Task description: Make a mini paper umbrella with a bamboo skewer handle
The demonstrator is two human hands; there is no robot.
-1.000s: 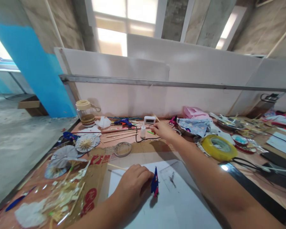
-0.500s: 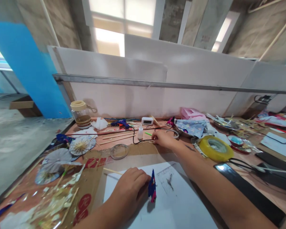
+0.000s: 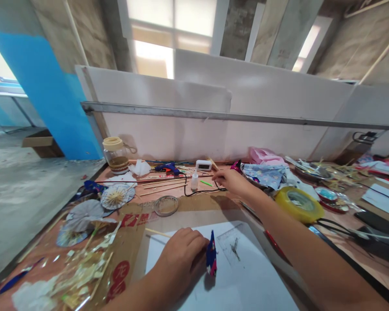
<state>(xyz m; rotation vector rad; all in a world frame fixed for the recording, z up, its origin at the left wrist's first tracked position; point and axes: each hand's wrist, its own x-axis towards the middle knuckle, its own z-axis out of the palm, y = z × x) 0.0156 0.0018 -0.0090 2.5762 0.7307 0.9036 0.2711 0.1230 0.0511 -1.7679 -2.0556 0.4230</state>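
My left hand (image 3: 183, 255) rests over the white paper (image 3: 246, 280), fingers pinched on a small dark blue patterned cloth piece (image 3: 211, 255) that stands upright. A thin wooden stick (image 3: 157, 233) pokes out on the far side of that hand. Farther back, my right hand (image 3: 227, 180) reaches to the rear of the table, its fingers closed at the black cord (image 3: 199, 191); what they hold, if anything, is too small to make out. Near those fingertips are a green stick (image 3: 206, 183), a small dropper bottle (image 3: 194, 180) and a white digital device (image 3: 203, 165).
Yellow tape roll (image 3: 298, 204) and a black phone-like slab (image 3: 353, 263) lie to the right. Pleated paper fans (image 3: 117, 196), scraps (image 3: 90, 268) and a lidded jar (image 3: 115, 155) occupy the left. A clear ring (image 3: 166, 205) sits mid-table; a glue gun (image 3: 170, 168) lies behind.
My right hand has moved slightly back and leftward relative to the table, uncovering tools beside its forearm. The view has shifted a little. My left hand keeps its hold on the cloth piece.
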